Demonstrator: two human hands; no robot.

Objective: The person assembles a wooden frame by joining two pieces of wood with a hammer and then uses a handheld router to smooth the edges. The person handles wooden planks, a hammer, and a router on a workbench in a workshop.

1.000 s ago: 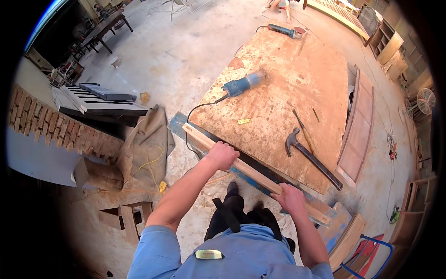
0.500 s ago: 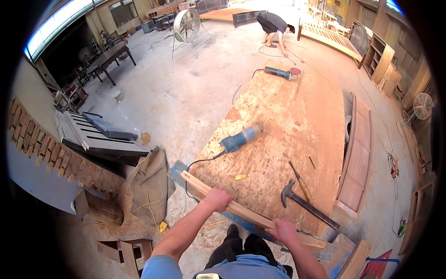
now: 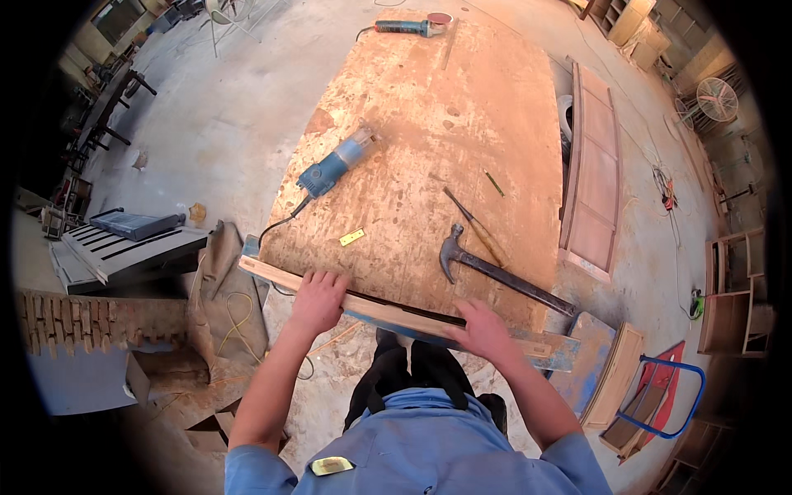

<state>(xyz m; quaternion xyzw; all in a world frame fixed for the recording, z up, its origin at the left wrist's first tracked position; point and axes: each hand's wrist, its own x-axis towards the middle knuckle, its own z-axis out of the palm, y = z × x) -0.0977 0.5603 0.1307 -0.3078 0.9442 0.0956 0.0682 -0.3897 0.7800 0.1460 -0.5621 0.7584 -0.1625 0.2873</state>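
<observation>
Both our hands are closed on one long wooden stick. Our left hand curls over its left part; our right hand has its thumb on the near side and a finger on the far side. We cannot tell how tightly they squeeze. The backs of our hands face up, and our arms reach forward. The stick is pale, straight and smooth-looking, and lies along the worktop's near edge, over a scuffed blue board. By the near right corner, a hammer lies beside a wood-handled chisel. A yellow metal plate is toward the near left corner. A blue power tool lies by the left edge, and a sander by the far edge. The worktop is brown, blotchy wood.
</observation>
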